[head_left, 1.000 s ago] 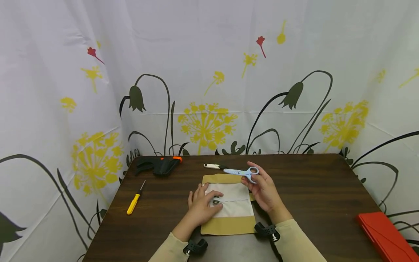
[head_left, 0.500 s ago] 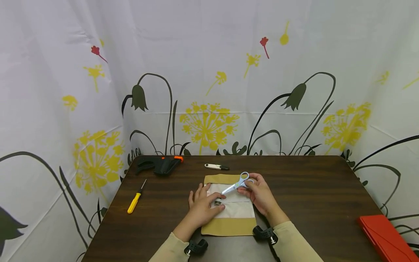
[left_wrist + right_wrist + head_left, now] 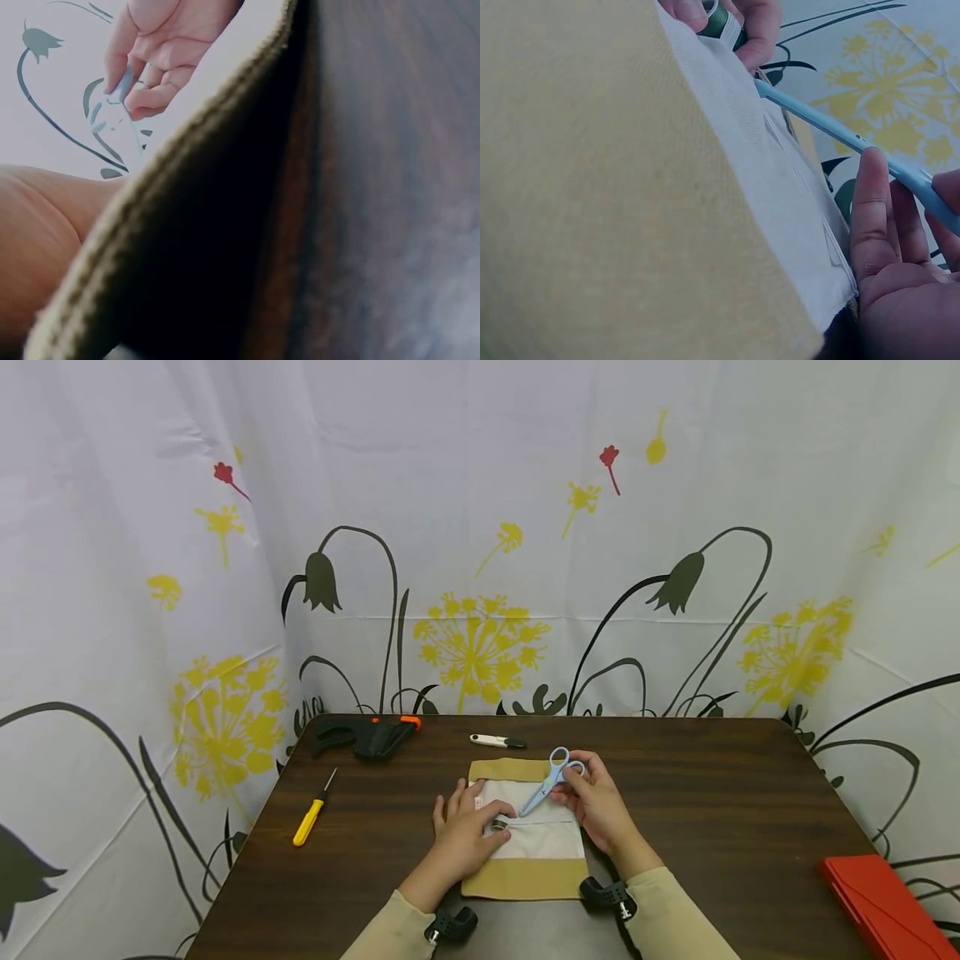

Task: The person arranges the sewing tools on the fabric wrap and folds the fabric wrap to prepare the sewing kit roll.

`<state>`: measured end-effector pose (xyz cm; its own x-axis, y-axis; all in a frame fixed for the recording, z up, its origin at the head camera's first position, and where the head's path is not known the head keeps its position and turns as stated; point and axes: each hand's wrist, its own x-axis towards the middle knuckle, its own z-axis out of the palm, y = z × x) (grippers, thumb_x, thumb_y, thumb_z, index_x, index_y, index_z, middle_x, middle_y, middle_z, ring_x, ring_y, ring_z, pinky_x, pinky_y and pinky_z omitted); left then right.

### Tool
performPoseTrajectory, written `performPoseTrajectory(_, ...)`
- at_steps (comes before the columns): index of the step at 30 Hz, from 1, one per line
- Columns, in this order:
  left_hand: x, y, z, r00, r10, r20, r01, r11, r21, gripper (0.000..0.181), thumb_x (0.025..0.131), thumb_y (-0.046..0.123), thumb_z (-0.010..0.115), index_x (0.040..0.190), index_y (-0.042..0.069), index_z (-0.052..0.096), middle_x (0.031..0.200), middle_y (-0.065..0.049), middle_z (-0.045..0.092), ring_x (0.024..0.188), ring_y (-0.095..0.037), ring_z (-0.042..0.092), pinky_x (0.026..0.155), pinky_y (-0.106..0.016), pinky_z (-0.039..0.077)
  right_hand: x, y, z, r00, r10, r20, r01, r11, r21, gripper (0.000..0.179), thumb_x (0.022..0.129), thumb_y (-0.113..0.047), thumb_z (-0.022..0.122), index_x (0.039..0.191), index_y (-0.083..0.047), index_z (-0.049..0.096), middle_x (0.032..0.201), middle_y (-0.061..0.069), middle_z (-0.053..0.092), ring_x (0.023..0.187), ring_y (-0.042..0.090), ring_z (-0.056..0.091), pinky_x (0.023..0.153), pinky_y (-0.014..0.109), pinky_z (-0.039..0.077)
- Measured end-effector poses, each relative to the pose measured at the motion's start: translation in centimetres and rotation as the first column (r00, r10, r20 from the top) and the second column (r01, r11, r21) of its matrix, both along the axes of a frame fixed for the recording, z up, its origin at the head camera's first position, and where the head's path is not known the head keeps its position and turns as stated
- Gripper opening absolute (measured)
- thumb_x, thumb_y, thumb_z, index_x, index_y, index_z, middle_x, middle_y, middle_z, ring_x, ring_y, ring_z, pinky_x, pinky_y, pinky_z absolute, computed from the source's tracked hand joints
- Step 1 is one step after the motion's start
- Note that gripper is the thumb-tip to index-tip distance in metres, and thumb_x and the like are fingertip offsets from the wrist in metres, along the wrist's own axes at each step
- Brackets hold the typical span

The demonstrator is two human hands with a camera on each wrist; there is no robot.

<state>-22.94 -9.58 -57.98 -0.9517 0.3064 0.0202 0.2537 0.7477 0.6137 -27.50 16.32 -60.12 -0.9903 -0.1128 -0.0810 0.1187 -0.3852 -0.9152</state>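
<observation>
A tan cloth piece (image 3: 525,878) with a white middle panel lies flat before me. My left hand (image 3: 461,839) rests on its left side, thumb and fingers pinching a small spool of green thread (image 3: 721,24); in the head view the spool is mostly hidden by the fingers. In my right hand (image 3: 603,810) are light-blue scissors (image 3: 546,783), gripped by the lower handle loop. Their tips point down and left over the white panel, close to the left fingertips. The right wrist view shows the scissors (image 3: 817,118) edge-on, their far end at the white fabric near the spool.
A slim white-and-black tool (image 3: 498,742) lies behind the cloth. Toward the left are a yellow-handled screwdriver (image 3: 309,820) and a black clamp (image 3: 375,739) with orange parts. A red folder-like object (image 3: 888,897) sits at the right table edge. A printed curtain (image 3: 480,485) hangs behind.
My right hand has lowered, and the scissors have swung from pointing left above the cloth to pointing down-left over the white panel. The left hand has stayed on the spool.
</observation>
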Motion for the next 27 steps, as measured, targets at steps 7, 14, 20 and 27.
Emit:
performPoseTrajectory(7, -0.02, -0.16, -0.16, 1.0, -0.02, -0.006, 0.02, 1.0, 0.01, 0.02, 0.099, 0.03, 0.081, 0.116, 0.037, 0.073, 0.174, -0.02, 0.035, 0.167, -0.056, 0.009, 0.123, -0.082, -0.003, 0.07, 0.0, 0.04, 0.999, 0.034, -0.018, -0.034, 0.999, -0.002, 0.042, 0.112, -0.006, 0.057, 0.149, -0.01, 0.037, 0.109, 0.003, 0.059, 0.09, 0.017, 0.073, 0.086, 0.03, 0.065)
performPoseTrajectory(14, 0.1, -0.14, 0.08, 1.0, -0.02, -0.004, 0.02, 1.0, 0.004, 0.021, 0.099, 0.031, 0.08, 0.117, 0.038, 0.072, 0.175, -0.02, 0.034, 0.167, -0.055, 0.009, 0.124, -0.082, -0.002, 0.12, 0.03, 0.04, 0.998, 0.05, -0.045, -0.05, 0.999, 0.015, 0.038, 0.111, 0.0, 0.056, 0.14, -0.018, 0.039, 0.103, 0.005, 0.058, 0.089, 0.018, 0.074, 0.08, 0.028, 0.064)
performPoseTrajectory(20, 0.19, -0.11, 0.18, 1.0, -0.017, -0.006, 0.017, 1.0, 0.003, 0.021, 0.1, 0.03, 0.079, 0.118, 0.036, 0.072, 0.175, -0.021, 0.034, 0.166, -0.056, 0.01, 0.124, -0.083, -0.002, 0.03, -0.06, 0.15, 0.998, 0.045, -0.035, -0.043, 0.998, 0.054, 0.041, 0.111, 0.001, 0.056, 0.144, -0.017, 0.041, 0.103, 0.005, 0.052, 0.085, 0.018, 0.072, 0.074, 0.026, 0.063)
performPoseTrajectory(27, 0.1, -0.14, 0.0, 1.0, -0.019, -0.01, 0.019, 1.0, -0.001, 0.023, 0.1, 0.031, 0.079, 0.121, 0.036, 0.071, 0.175, -0.02, 0.034, 0.167, -0.055, 0.011, 0.124, -0.082, -0.002, -0.01, 0.01, 0.12, 0.995, 0.088, -0.038, -0.084, 0.992, 0.097, 0.046, 0.113, -0.004, 0.056, 0.156, -0.011, 0.041, 0.109, 0.009, 0.064, 0.091, 0.017, 0.075, 0.08, 0.027, 0.064)
